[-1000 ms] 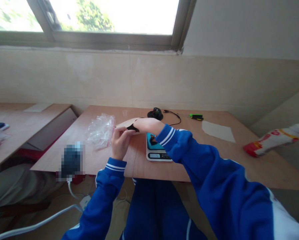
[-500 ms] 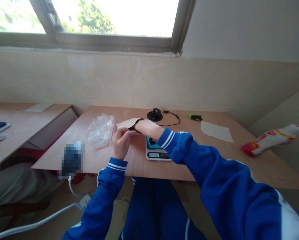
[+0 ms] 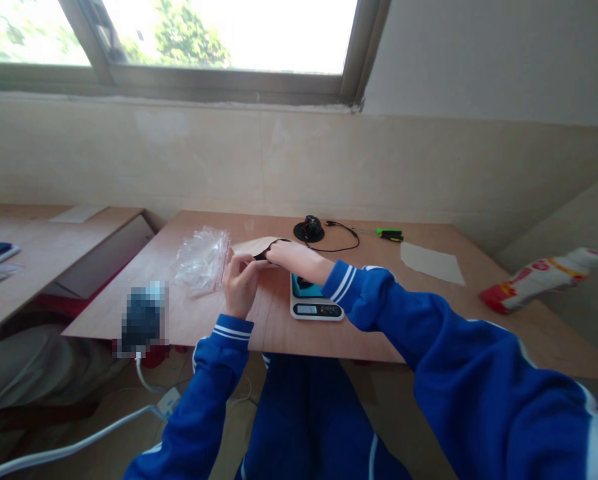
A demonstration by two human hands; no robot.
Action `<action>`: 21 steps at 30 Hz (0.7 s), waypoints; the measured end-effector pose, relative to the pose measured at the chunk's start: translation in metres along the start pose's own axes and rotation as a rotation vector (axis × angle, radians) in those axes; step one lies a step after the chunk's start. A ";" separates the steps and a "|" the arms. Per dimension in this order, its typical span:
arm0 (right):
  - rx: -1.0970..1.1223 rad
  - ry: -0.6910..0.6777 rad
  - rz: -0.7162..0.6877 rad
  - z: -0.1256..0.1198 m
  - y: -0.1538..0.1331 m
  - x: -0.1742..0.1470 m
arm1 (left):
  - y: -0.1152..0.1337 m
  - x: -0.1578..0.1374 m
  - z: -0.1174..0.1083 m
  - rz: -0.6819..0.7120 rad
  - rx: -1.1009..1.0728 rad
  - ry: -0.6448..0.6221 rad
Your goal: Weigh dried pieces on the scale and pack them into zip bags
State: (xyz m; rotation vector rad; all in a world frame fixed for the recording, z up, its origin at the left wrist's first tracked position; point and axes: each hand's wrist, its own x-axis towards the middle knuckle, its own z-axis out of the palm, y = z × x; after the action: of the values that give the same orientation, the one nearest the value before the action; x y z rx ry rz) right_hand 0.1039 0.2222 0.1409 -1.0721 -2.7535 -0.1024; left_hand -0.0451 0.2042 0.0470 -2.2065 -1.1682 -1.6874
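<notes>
My left hand [image 3: 239,285] pinches the near edge of a beige paper pouch [image 3: 255,246] with a dark inside. The pouch lies with its mouth facing right. Into that mouth goes my right hand [image 3: 293,256], its fingers hidden inside, so what they hold cannot be seen. Under my right wrist stands a white digital scale [image 3: 317,311] with a display at its front. Something blue with a dark part [image 3: 306,287] rests on the scale, partly covered by my arm.
Clear zip bags [image 3: 203,260] lie left of the pouch. Behind are a round black device [image 3: 309,229], a black cable [image 3: 346,243] and green-black screwdrivers [image 3: 390,235]. A torn paper [image 3: 431,263] and a red-white bottle [image 3: 539,280] are rightward. A blurred-out object [image 3: 141,321] with a white cord is near the left edge.
My right hand has drawn back slightly to the right out of the pouch, and more of the scale's front shows. My left hand keeps its grip on the pouch.
</notes>
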 end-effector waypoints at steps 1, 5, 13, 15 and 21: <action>-0.036 -0.025 0.004 -0.001 0.000 -0.002 | 0.000 0.000 0.000 0.001 0.002 0.002; -0.077 -0.066 -0.036 -0.013 0.001 -0.014 | -0.003 -0.001 -0.002 -0.013 0.009 0.043; 0.626 0.425 0.139 -0.036 0.023 -0.088 | -0.011 0.012 -0.006 -0.044 0.004 0.085; 0.783 0.526 0.282 -0.024 0.030 -0.107 | -0.011 0.019 -0.002 -0.072 0.010 0.084; 0.761 0.601 0.370 0.012 0.032 -0.111 | -0.009 0.030 0.007 -0.103 -0.005 0.073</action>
State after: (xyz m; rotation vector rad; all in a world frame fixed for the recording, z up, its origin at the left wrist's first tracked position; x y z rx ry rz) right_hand 0.2037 0.1739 0.1078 -1.0572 -1.7710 0.5354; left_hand -0.0431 0.2291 0.0675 -2.1022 -1.2807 -1.7949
